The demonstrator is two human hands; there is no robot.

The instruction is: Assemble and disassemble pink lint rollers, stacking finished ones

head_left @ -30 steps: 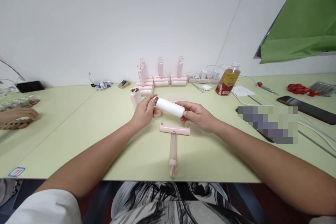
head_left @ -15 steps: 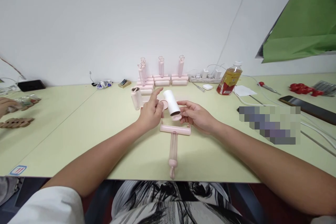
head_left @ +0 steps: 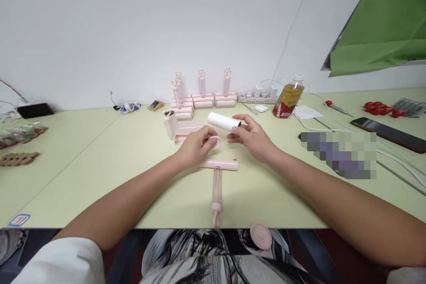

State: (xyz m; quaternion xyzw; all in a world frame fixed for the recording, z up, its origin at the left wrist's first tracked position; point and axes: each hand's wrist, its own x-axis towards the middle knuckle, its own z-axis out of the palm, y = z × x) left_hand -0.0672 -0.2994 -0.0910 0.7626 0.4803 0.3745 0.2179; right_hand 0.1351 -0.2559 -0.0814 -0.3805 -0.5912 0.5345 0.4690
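Note:
My right hand (head_left: 254, 140) grips the open right end of a white lint roller refill (head_left: 221, 121), which lies nearly level in the air. Between the closed fingers of my left hand (head_left: 198, 145) is a pink round end cap (head_left: 216, 142), partly covered by the fingers. Below both hands a pink lint roller handle (head_left: 218, 186) lies on the table, its crossbar away from me. Another pink round disc (head_left: 260, 236) shows over my lap, past the table edge; whether it rests there or is falling I cannot tell.
Behind my left hand stand a pink upright cylinder (head_left: 170, 124) and a pink cover piece (head_left: 181, 137). Several pink lint rollers (head_left: 203, 97) line the wall. To the right are a drink bottle (head_left: 289, 97), a power strip (head_left: 253, 99), a phone (head_left: 392, 134) and cables.
The white refill has turned from steeply tilted to nearly level, and my right hand now grips its end. A pink disc has gone from near my right hand to over my lap.

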